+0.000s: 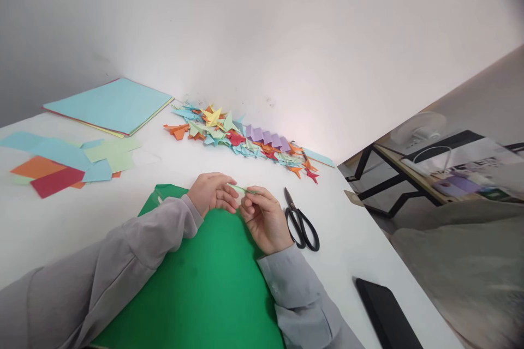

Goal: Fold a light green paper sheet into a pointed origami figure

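A small folded piece of light green paper (239, 189) spans the gap between my two hands, seen nearly edge-on. My right hand (266, 219) pinches its right end between thumb and fingers. At the left end, my left hand (213, 194) has its fingers curled around the paper's tip, partly hiding it. Both hands are just above a green sheet or folder (196, 289) lying on the white table (327, 283). Just right of my right hand lie black-handled scissors (301, 223), blades pointing away from me.
Folded colored paper figures (237, 136) lie in a long heap along the wall. Loose cut paper pieces (57, 181) are spread at the left, before a stack of large colored sheets (110, 103). A black phone-like object (387, 313) rests near the table's right edge.
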Tool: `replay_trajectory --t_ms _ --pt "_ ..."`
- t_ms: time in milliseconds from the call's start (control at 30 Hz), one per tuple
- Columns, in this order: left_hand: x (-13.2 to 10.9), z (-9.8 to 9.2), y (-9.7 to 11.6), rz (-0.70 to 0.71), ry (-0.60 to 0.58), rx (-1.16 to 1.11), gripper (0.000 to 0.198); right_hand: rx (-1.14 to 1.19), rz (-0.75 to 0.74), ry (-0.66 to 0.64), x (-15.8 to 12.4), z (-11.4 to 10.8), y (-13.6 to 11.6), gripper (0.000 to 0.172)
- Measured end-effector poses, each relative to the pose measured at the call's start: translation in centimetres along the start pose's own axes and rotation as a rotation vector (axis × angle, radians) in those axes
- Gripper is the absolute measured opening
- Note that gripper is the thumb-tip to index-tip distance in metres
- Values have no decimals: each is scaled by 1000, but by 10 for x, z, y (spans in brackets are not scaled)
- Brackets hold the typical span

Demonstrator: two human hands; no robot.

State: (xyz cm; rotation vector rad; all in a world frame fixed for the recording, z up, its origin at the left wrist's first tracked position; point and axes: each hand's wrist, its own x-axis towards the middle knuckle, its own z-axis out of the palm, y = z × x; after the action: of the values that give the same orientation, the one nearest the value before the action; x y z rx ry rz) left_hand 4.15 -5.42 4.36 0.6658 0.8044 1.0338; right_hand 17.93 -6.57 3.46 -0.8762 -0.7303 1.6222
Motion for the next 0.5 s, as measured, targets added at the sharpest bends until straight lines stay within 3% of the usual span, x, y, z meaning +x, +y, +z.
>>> replay_trajectory --t_ms 200,500 --pt "-3 4 -11 11 -59 80 35 -151 -76 -47 -3 4 3 7" --pt "1 -3 -9 -14 -79 36 31 -259 -138 -91 -5 5 4 8"
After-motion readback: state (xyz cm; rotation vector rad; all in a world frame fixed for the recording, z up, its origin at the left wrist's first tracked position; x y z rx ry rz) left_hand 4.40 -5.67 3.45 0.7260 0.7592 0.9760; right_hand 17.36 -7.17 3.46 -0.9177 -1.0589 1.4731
